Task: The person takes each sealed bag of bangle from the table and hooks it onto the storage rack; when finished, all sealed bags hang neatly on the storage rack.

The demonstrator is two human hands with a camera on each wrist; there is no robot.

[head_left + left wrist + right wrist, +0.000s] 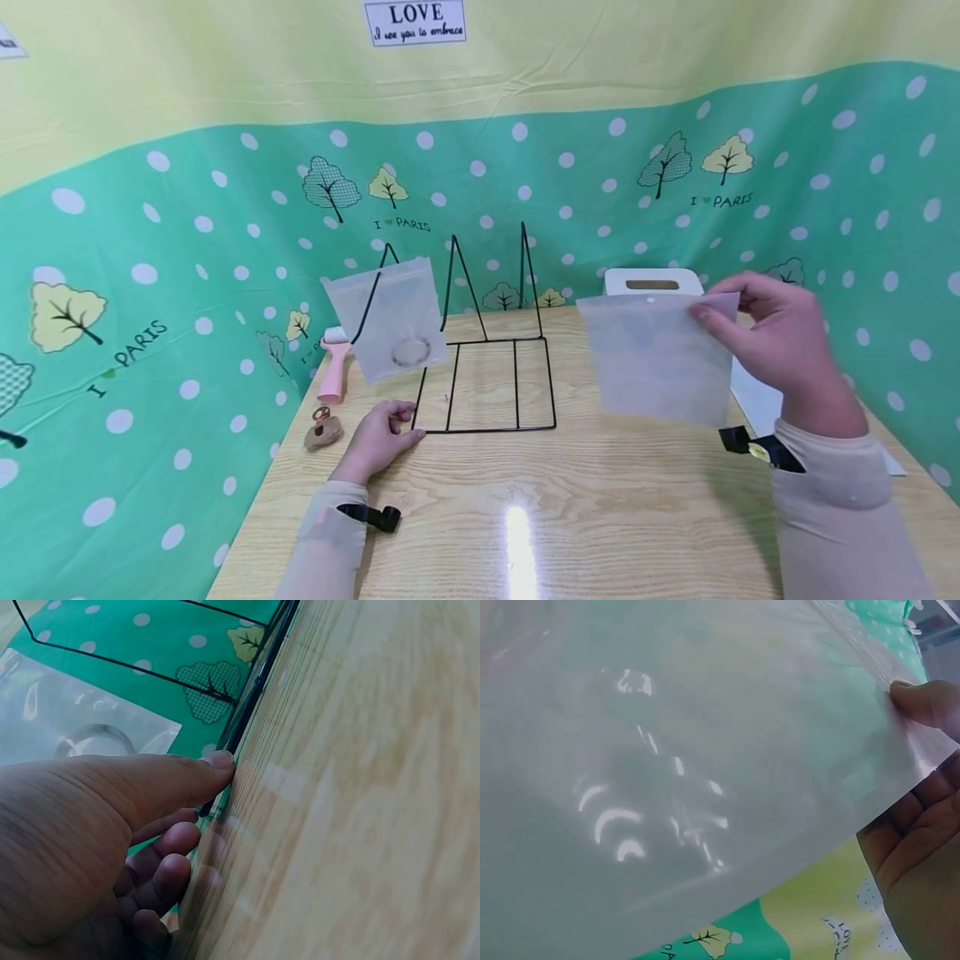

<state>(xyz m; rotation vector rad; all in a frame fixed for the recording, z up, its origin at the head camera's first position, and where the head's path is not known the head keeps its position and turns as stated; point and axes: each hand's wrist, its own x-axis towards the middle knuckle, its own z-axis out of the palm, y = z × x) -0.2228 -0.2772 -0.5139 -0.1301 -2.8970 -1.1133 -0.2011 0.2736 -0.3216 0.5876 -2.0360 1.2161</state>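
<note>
A black wire rack [480, 431] with upright triangular dividers stands on the wooden table. My left hand [378, 442] pinches its near left corner; in the left wrist view the thumb [214, 766] lies on the wire and the other fingers curl below. Leaning in the rack's leftmost divider is a translucent zip bag [382, 308] with a bracelet-like ring [397, 352] inside. Off to the right, my right hand [780, 342] pinches the top right edge of a second frosted zip bag [652, 367], held up above the table. That bag fills most of the right wrist view.
Left of the rack lie a pink lint roller [332, 379] and a small brown key pouch [324, 433]. A white container with a handle slot [652, 274] stands behind the raised bag, and a flat white sheet [753, 398] lies at right. Patterned green cloth [480, 200] hangs behind.
</note>
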